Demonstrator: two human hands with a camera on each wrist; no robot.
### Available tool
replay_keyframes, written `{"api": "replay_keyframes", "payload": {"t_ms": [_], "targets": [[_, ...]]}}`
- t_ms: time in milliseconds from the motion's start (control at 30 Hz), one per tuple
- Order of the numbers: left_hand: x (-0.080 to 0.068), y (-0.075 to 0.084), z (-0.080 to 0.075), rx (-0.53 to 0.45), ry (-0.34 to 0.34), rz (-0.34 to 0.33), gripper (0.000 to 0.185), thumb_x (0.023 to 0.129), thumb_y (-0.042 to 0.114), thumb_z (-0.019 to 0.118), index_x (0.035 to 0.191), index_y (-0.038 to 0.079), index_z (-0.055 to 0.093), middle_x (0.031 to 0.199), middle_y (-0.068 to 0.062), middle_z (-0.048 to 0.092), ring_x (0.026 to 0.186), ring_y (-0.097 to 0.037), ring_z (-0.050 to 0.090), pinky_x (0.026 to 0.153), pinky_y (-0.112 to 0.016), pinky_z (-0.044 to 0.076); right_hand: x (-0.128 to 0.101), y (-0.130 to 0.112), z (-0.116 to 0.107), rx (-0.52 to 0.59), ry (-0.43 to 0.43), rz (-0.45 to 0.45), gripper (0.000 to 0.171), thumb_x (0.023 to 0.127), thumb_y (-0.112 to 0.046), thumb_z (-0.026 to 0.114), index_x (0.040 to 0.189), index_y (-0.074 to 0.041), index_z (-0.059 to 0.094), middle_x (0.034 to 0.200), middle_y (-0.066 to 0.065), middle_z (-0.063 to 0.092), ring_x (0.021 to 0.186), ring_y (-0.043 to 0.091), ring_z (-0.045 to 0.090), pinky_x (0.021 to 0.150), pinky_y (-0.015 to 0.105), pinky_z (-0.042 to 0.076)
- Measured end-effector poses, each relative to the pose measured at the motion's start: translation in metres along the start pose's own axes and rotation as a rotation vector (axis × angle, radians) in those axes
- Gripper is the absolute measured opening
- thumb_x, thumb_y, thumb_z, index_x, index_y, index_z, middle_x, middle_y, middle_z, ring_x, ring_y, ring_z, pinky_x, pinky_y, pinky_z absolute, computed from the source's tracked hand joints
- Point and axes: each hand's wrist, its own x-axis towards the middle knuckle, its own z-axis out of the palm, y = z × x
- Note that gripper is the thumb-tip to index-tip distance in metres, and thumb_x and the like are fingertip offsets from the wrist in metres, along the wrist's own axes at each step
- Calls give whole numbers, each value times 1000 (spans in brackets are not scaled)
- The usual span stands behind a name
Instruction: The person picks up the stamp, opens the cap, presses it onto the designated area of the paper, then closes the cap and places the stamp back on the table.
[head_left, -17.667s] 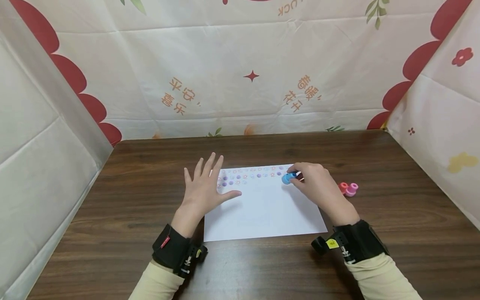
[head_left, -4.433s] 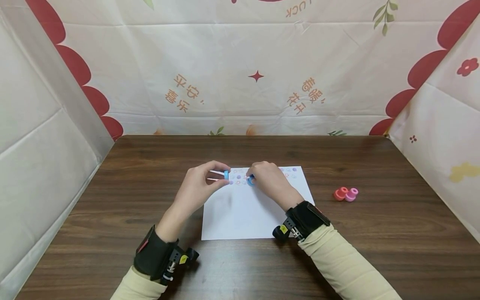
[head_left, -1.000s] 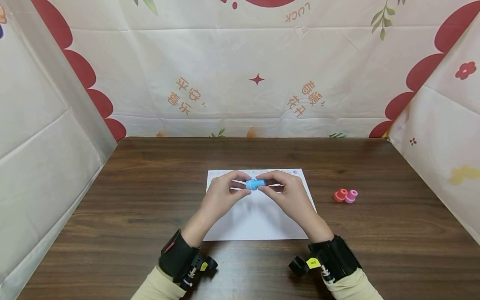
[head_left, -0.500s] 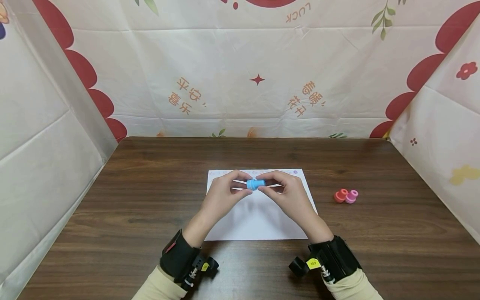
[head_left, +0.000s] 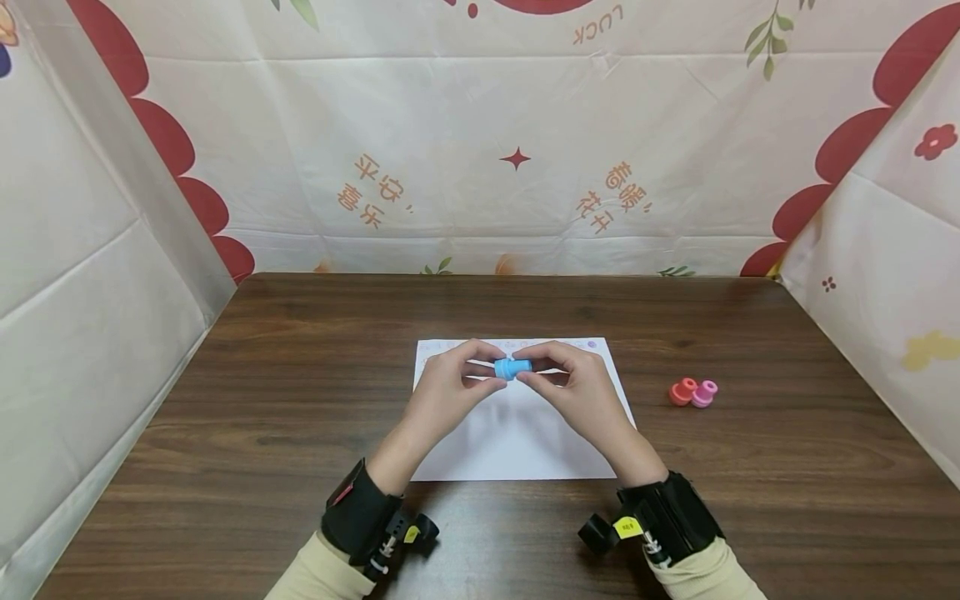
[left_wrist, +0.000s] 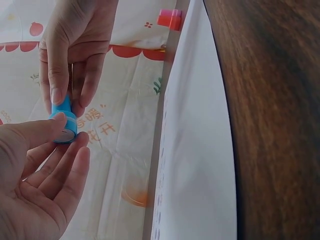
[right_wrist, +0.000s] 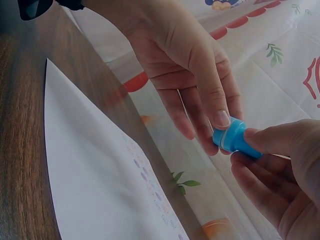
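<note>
A small blue stamp [head_left: 512, 368] with its cap fitted on is held sideways above the paper, between my two hands. My left hand [head_left: 447, 389] pinches the wider cap [right_wrist: 224, 137] between thumb and fingers. The narrow handle end is pinched by my right hand [head_left: 573, 387]. Beneath both hands lies a white sheet of paper [head_left: 525, 446]. Rows of small coloured prints [right_wrist: 145, 175] run along its far edge, mostly hidden behind the hands in the head view.
A red stamp [head_left: 682, 392] and a pink stamp [head_left: 705, 393] stand side by side right of the paper. The brown wooden table [head_left: 300, 400] ends at the back against a patterned white cloth [head_left: 450, 167].
Earlier my left hand lay spread on the paper, then held the cap while my right pressed the stamp down. The stamp is now lifted with the cap on. Over the last second, almost nothing moved.
</note>
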Motion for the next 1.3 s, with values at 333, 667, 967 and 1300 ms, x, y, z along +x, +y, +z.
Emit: {"api": "replay_keyframes", "payload": {"t_ms": [333,667,967,1300], "targets": [[-1,1,-1,-35,-8,-11,27,87,8,76,112,11,68,112,-6,73,101,-22,74,83,-24,60,0,-1,0,17,-13,10,22,87,-7,76,109,-9,74,104,7,75,89,15,71,78,24,61],[0,0,-1,-30,-18,-1,27,87,10,77,112,11,68,112,-4,73,100,-21,75,84,-25,60,1,-2,1,1,-26,0,22,87,-7,75,109,-9,73,102,6,75,88,14,70,78,25,61],[1,-1,-2,-3,-16,18,26,88,14,76,112,12,69,111,-3,74,97,-20,75,86,-28,60,2,-4,1,-35,-31,-19,22,87,-7,76,109,-8,73,101,6,76,89,18,72,77,26,62],[0,1,-9,19,15,-2,27,87,12,77,112,9,68,111,-7,74,98,-22,75,80,-27,61,3,-4,-2,-56,-31,-16,25,86,-10,77,111,-8,72,106,7,75,91,19,73,78,29,62]]}}
